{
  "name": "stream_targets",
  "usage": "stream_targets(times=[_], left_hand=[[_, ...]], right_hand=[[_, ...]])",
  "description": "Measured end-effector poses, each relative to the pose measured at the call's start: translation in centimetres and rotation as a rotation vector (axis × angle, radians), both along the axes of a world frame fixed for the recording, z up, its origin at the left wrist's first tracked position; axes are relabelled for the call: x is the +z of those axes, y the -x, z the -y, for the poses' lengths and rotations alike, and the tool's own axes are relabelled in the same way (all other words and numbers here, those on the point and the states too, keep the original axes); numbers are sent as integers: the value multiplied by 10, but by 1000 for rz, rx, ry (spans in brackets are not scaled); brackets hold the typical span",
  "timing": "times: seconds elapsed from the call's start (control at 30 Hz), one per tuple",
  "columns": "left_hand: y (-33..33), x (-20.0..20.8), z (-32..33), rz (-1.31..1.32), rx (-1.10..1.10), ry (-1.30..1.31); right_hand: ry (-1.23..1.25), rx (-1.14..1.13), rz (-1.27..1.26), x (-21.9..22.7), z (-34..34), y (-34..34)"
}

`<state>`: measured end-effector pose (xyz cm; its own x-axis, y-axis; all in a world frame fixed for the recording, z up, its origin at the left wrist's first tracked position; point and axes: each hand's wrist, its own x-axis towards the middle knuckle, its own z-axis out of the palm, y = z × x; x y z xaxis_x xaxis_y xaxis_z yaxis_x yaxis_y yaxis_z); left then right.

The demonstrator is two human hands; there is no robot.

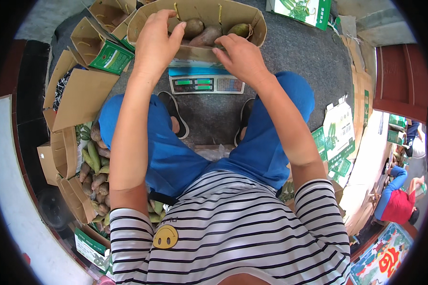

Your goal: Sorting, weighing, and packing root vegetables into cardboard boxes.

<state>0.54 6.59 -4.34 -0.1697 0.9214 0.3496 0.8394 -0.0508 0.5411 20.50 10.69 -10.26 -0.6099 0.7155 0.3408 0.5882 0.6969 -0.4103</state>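
An open cardboard carton [198,9] with yellow cord handles stands in front of me on a digital weighing scale [207,84] with lit green displays. Inside lie brownish oblong produce pieces [207,36] and a greener one [240,30]; their exact kind is unclear. My left hand [158,43] is over the carton's near left corner, fingers raised and thumb spread apart. At the near rim, toward the right, my right hand [244,58] reaches in with fingers and thumb apart. Neither hand visibly holds a piece.
More open cartons [88,42] stand at the left, beside a heap of brown and green produce [96,183]. Flattened cardboard [337,130] lies at the right. A white-and-green box [302,10] is at the top. Outside, far right, a person in red [398,206] bends over.
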Motion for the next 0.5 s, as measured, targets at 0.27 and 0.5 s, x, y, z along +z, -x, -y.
stream_targets(times=[0.27,0.5], left_hand=[[-9,-2,3,-277,-30,172],[0,-2,5,-314,-90,284]], right_hand=[[1,-14,-28,2,1,5],[-20,12,-111,11,6,5]])
